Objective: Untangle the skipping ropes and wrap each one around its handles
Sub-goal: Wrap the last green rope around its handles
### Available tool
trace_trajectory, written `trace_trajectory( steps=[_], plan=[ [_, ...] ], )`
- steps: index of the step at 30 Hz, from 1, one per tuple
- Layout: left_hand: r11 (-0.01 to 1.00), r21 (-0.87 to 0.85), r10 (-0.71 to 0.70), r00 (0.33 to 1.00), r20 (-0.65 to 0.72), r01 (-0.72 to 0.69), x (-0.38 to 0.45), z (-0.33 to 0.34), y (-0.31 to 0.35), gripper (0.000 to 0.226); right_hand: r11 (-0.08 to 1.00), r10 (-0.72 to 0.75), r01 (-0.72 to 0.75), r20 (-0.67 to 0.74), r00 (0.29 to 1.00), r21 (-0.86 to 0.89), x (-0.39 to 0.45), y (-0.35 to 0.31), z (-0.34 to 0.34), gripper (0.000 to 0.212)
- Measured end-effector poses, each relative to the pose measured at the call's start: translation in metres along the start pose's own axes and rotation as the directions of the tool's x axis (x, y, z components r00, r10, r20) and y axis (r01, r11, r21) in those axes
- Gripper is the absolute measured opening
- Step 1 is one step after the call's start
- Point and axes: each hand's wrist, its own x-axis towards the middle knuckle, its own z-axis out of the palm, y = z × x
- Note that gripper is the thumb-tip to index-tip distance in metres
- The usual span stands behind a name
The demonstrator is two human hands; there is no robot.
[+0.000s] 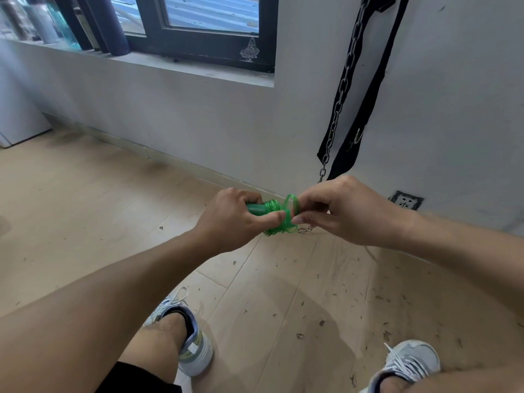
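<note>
Holding: my left hand (236, 218) is curled round the green handles (256, 209), thumb pressed along the coils; my right hand (344, 212) pinches a loop of the green skipping rope (283, 218) between thumb and fingertips.
Material: the rope is translucent green plastic, glossy and tube-like; the handles look like darker, opaque green plastic, rounded at the end.
Shape: tight turns bunched round the handles, with one loose loop standing up at the right end by my right fingers.
Place: the bundle is in mid-air between both my hands, above the floor and in front of the wall.
Metal: a small silvery clip (304, 229) shows just below the bundle; I cannot tell what it belongs to.
Floor: pale wooden planks (85, 194), matte, scattered with small dark flecks.
Wall: grey-white, scuffed, with a socket (406, 200) low down.
Hanging: a steel chain (341, 92) and black strap (365, 109) against the wall.
Window: dark frame (198, 43) above a grey sill.
Feet: my grey-white trainers (195, 344).
</note>
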Motion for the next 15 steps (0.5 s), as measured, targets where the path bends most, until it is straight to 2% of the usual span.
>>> trace_trajectory(
  steps=[2,4,7,15],
  plan=[
    [0.996,0.09,0.016,0.999,-0.029,-0.013,0.002,0.001,0.001,0.063,0.99,-0.035,0.038,0.021,0.999,-0.136,0.001,-0.003,-0.001,0.008],
    [0.991,0.132,0.029,0.999,-0.044,-0.023,0.002,0.001,-0.001,0.064,0.981,-0.04,0.043,0.02,0.999,-0.189,0.002,-0.003,-0.001,0.007],
    [0.991,0.128,0.054,0.997,-0.049,-0.048,0.0,0.002,-0.002,0.062,0.982,-0.052,0.051,-0.001,0.999,-0.181,0.001,-0.003,0.005,0.004],
    [0.998,-0.02,0.062,0.998,-0.009,-0.062,-0.002,0.003,-0.007,0.057,0.985,-0.118,0.108,-0.063,0.991,-0.134,-0.001,0.002,0.009,0.008]
  ],
)
